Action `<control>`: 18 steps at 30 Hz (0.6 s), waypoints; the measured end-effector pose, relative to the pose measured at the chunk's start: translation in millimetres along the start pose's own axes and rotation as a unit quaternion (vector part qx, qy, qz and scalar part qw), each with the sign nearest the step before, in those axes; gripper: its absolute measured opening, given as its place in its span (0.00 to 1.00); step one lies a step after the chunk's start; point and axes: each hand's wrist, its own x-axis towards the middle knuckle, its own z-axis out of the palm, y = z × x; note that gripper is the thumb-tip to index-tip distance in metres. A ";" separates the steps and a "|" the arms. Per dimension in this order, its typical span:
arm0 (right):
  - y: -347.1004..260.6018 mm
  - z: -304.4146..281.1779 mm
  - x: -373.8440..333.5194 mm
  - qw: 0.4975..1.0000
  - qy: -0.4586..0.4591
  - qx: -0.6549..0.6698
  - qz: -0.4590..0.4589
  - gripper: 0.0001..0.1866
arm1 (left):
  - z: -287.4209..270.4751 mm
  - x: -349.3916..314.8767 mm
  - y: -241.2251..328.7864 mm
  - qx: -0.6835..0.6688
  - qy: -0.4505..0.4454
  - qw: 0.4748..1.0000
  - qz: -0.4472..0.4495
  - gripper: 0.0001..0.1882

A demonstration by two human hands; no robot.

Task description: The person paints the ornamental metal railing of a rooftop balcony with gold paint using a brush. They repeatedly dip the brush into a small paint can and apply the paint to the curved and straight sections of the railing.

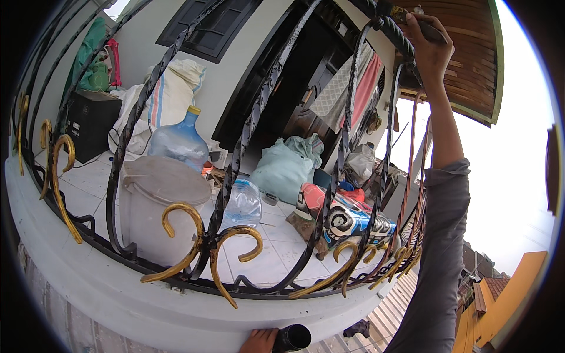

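Observation:
My right hand (432,53) is raised at the upper right, its fingers closed on a dark-handled paintbrush (434,30). The brush end meets the top of the black twisted-bar railing (388,28). Glossy black coats much of the metalwork, while several bars farther right look reddish brown. At the lower edge my left hand (259,340) grips a black cup (294,337) by its side, beneath the white ledge (247,312). What the cup contains is too dark to make out. Gold-painted scrolls (244,244) curl along the railing's foot.
Behind the bars, a lidded plastic bin (162,200), a blue water jug (179,141), a clear bottle (242,203), a pale green bag (282,167) and a patterned bundle (353,220) stand on the tiled porch. A black box (91,123) sits at left. Corrugated roofing (88,320) lies below.

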 end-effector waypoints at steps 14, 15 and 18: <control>-65.3 37.4 77.9 0.916 -0.219 -0.322 -0.098 0.11 | -8.3 1.4 10.2 0.017 -0.001 1.000 0.004 0.45; -62.8 35.4 81.6 0.916 -0.229 -0.312 -0.106 0.11 | -11.6 1.2 13.2 0.022 0.002 1.000 0.008 0.43; -54.0 37.7 90.1 0.911 -0.264 -0.303 -0.094 0.11 | -19.9 0.4 21.4 0.038 0.006 0.999 0.020 0.37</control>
